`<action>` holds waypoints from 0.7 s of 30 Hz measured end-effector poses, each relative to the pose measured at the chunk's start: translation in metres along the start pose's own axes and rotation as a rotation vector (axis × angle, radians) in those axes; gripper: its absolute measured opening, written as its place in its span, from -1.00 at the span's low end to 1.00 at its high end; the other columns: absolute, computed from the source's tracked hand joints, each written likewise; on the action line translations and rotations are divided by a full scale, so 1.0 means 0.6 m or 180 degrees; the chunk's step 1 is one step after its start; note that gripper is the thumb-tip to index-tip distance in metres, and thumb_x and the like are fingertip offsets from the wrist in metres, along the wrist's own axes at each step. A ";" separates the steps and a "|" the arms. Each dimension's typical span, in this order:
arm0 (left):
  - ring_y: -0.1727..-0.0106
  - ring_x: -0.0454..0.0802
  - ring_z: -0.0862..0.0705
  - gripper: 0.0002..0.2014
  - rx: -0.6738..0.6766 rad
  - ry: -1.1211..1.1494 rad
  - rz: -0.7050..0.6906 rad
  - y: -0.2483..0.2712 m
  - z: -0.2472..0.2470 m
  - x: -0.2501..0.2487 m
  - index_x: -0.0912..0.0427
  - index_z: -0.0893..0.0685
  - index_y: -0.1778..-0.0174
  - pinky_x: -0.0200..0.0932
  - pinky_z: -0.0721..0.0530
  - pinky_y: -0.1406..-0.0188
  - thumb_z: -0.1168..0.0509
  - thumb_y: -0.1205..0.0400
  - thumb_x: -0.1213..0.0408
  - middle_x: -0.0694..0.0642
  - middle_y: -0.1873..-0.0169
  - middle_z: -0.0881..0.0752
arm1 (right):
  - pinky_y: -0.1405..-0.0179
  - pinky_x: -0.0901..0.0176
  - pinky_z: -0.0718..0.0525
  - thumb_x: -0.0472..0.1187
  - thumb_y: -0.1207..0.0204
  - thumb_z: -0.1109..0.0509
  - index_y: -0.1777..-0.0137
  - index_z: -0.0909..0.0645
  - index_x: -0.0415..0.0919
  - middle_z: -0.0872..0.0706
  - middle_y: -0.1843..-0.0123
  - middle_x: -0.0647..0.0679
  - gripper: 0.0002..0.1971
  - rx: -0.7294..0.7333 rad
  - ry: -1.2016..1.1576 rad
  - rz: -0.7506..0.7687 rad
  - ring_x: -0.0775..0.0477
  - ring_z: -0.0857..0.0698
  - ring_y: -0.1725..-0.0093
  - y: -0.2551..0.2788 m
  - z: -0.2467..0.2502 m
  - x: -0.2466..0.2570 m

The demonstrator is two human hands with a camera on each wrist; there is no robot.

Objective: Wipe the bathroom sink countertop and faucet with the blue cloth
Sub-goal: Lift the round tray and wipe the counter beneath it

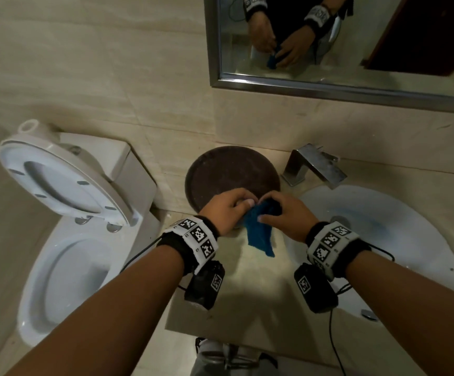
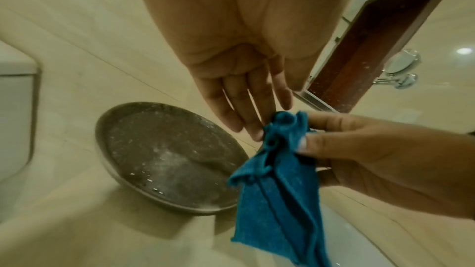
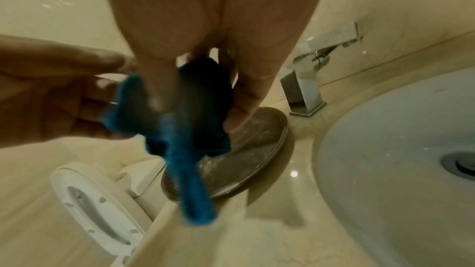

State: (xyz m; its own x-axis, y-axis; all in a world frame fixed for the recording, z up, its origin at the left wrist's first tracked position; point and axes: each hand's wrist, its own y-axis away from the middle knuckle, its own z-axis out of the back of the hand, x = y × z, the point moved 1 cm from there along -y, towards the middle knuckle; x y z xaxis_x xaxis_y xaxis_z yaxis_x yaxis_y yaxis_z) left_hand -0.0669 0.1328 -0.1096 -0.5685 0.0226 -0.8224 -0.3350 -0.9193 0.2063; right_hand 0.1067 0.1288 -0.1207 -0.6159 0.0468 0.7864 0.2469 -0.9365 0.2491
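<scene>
1. The right hand (image 1: 285, 214) pinches the bunched top of the blue cloth (image 1: 259, 232) between thumb and curled fingers; the rest of the cloth hangs down, clear of the countertop (image 1: 247, 294).
2. The left hand (image 1: 227, 213) meets the cloth from the other side. In the left wrist view its fingers (image 2: 246, 109) are nearly straight and close together, their tips touching the cloth's gathered top; whether the thumb grips it I cannot tell.
3. Both hands are above the near edge of a round dark tray (image 1: 220, 172) lying on the beige stone countertop.
4. The white sink (image 1: 410, 240) is just right of the hands, with the square chrome faucet (image 1: 312, 165) behind it.
5. A toilet (image 1: 65, 226), seat raised, stands left of the counter; a framed mirror (image 1: 328, 50) hangs on the tiled wall.
</scene>
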 end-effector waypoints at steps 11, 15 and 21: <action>-0.43 0.30 -0.46 -0.35 -0.0196 -0.0936 0.1704 -0.032 0.074 0.207 0.20 -0.13 -0.61 0.08 -0.46 -0.39 -0.18 -0.68 0.02 0.33 -0.46 -0.44 | 0.01 0.21 -0.61 -0.32 -0.46 -0.43 -0.23 -0.46 -0.06 -0.56 -0.07 0.03 -0.62 -0.0538 0.0157 -0.0454 0.00 -0.58 -0.03 -0.031 -0.011 -0.018; -0.52 0.29 -0.37 -0.30 0.0040 -0.1073 0.1966 -0.050 0.066 0.239 0.26 0.00 -0.65 0.07 -0.39 -0.44 -0.11 -0.70 -0.03 0.35 -0.54 -0.33 | 0.00 0.11 -0.63 -0.33 -0.38 -0.49 -0.14 -0.46 -0.03 -0.61 -0.04 -0.04 -0.60 -0.0760 0.0096 -0.0641 -0.07 -0.62 0.00 -0.034 -0.009 -0.030; -0.39 0.31 -0.50 -0.47 -0.0002 -0.0632 0.2140 -0.105 0.057 0.245 0.32 -0.39 -0.49 -0.01 -0.47 -0.26 -0.11 -0.71 0.01 0.35 -0.41 -0.50 | 0.07 0.24 -0.48 -0.35 -0.45 -0.42 -0.07 -0.57 -0.14 -0.64 0.06 -0.02 -0.77 -0.0894 0.0163 -0.0600 0.00 -0.60 0.04 -0.033 -0.011 -0.047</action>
State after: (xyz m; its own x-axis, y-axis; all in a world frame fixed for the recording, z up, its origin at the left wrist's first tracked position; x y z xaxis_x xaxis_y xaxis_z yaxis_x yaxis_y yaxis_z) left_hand -0.1549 0.2075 -0.2256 -0.7789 -0.4796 -0.4041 0.1377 -0.7594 0.6359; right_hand 0.1141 0.1436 -0.1513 -0.6696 0.2174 0.7102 -0.0862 -0.9725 0.2165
